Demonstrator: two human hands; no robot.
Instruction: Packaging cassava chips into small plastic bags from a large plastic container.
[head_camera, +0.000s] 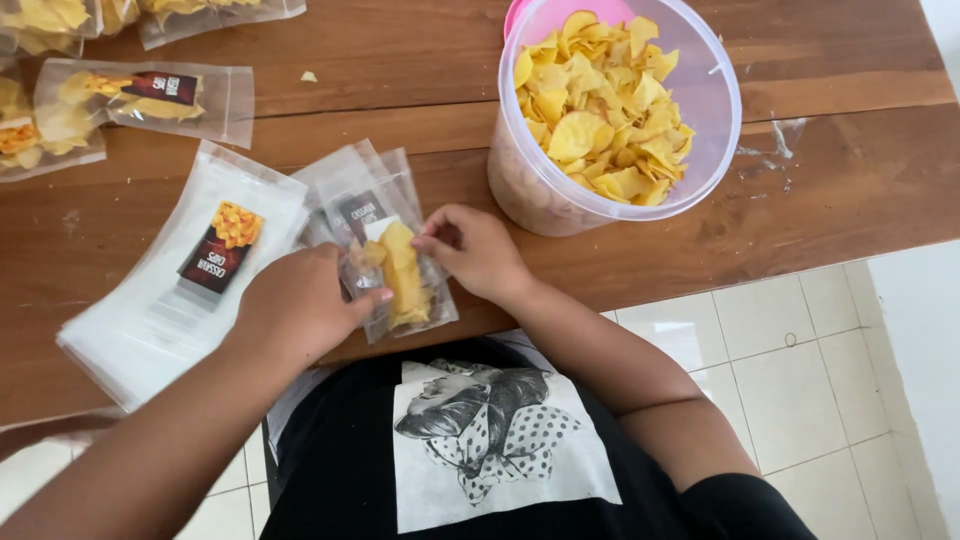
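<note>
Clear crinkly pouch (395, 265), thin yellow chips (402, 272)

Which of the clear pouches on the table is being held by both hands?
The partly filled pouch at the table's front edge, between left hand and right hand; the others lie untouched.

Clear pouch (398, 268), centre, part-filled with yellow chips, dark label (362, 212) near its top; both hands on it. Stack of empty clear pouches (170, 300) at 9 o'clock, top one bearing a dark red-and-yellow label (222, 246). Filled pouches (140, 98) at 10–11 o'clock. Clear chip tub (610, 110) at 1 o'clock.
</note>
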